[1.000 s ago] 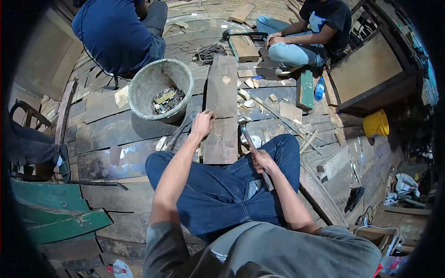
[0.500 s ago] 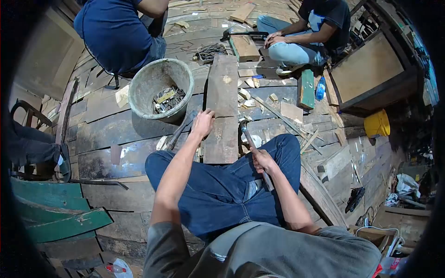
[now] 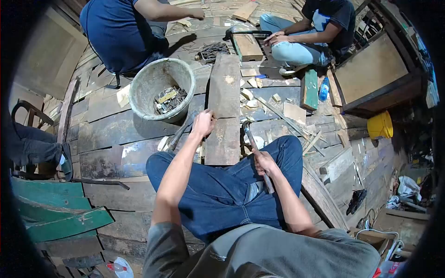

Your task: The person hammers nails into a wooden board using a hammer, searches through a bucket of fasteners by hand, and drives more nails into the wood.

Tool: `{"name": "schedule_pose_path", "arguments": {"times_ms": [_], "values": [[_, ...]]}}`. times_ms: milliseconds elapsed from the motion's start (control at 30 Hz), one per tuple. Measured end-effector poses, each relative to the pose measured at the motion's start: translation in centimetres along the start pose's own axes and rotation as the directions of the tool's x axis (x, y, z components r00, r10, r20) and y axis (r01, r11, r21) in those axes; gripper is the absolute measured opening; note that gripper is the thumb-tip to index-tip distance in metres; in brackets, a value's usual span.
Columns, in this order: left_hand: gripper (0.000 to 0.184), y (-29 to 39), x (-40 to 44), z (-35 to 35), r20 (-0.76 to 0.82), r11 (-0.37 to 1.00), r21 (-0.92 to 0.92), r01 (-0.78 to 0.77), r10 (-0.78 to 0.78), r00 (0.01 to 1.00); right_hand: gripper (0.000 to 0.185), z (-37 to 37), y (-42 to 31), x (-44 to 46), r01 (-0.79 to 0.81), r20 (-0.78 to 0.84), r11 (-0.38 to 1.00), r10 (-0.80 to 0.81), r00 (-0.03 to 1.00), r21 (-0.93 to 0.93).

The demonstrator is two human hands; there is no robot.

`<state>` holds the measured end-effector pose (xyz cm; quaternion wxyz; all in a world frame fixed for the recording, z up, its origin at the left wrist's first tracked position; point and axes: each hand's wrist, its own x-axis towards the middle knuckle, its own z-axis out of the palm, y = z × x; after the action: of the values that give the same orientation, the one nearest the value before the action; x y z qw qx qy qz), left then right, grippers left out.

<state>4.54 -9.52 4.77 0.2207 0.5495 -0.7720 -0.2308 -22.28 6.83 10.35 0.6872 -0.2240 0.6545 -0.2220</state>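
Note:
My right hand (image 3: 264, 163) is wrapped round the handle of a hammer (image 3: 251, 140), its head up beside the board's right edge. A long wooden board (image 3: 222, 141) with a crack across it lies in front of me, reaching towards my lap. At its left edge rests my left hand (image 3: 204, 124), fingers bent at the crack; whether they pinch something small is hidden. A dark metal tool (image 3: 178, 134) lies just left of that hand. Beyond it stands a round bucket (image 3: 139, 99) with metal scraps (image 3: 170, 99) inside.
One person (image 3: 118, 37) sits at the back left, another (image 3: 324, 32) at the back right near a saw (image 3: 248, 32). Nails (image 3: 214, 51) lie heaped behind the board. Wood chips, a green block (image 3: 309, 90), a blue bottle (image 3: 324, 89) and a yellow bucket (image 3: 380, 125) are on the right.
The person at the back left has stretched an arm out to the right. The view has shifted slightly. My hands and the hammer keep their places at the board.

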Motion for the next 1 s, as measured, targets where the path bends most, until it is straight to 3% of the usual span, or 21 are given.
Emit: {"name": "schedule_pose_path", "arguments": {"times_ms": [267,400,500,533,800,1000], "values": [[0.012,-0.7,-0.1,1.0,-0.074,0.998,-0.062,-0.008,0.003,0.997,0.046,1.1,0.1,-1.3,0.103,-0.121,0.992,-0.112,0.986,-0.079],[0.012,-0.2,-0.4,0.7,-0.090,0.998,-0.055,-0.017,0.012,0.996,0.048,2.1,0.7,-1.2,0.204,-0.255,0.908,-0.309,0.916,-0.367],[0.014,0.2,-0.8,0.5,-0.077,0.999,0.021,-0.046,0.048,0.996,0.050,3.3,-0.5,-2.9,0.217,-0.276,0.868,-0.364,0.890,-0.446],[0.014,0.2,-0.8,0.8,-0.078,0.997,0.039,-0.062,0.065,0.995,0.061,2.9,-0.4,-2.5,0.210,-0.254,0.864,-0.353,0.901,-0.457],[0.017,0.1,-1.0,1.0,-0.064,0.982,0.158,-0.101,0.112,0.992,0.065,5.1,-3.5,-2.6,0.371,-0.218,0.766,-0.542,0.811,-0.525],[0.017,-0.2,-0.9,0.9,-0.059,0.976,0.153,-0.154,0.164,0.985,0.068,4.8,-3.1,-0.4,0.283,-0.199,0.813,-0.431,0.880,-0.508]]}}
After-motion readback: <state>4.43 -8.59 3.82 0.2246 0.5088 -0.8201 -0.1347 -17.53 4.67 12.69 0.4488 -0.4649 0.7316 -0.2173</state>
